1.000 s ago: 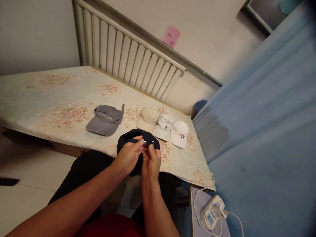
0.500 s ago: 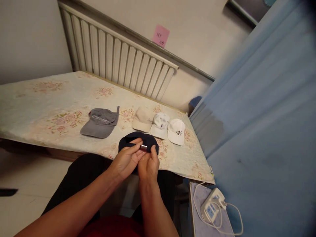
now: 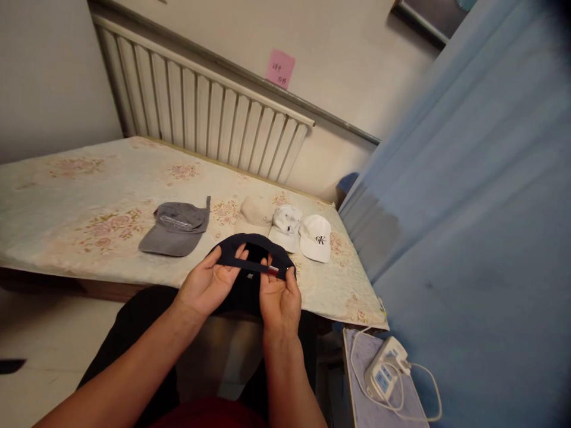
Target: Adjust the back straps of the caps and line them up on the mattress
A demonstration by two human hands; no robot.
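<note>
Cap (image 3: 248, 285): between left hand (image 3: 209, 286) and right hand (image 3: 281, 302)
Cap's look: navy, shiny buckle (image 3: 273, 270) on strap (image 3: 250, 265)
Both hands: half-curled, each pinching one side

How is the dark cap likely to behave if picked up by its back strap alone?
The dark cap would probably be light for its size, since it looks like plain fabric. Its narrow strap spans an open gap, so it may flex. The shiny buckle may feel slippery.
</note>
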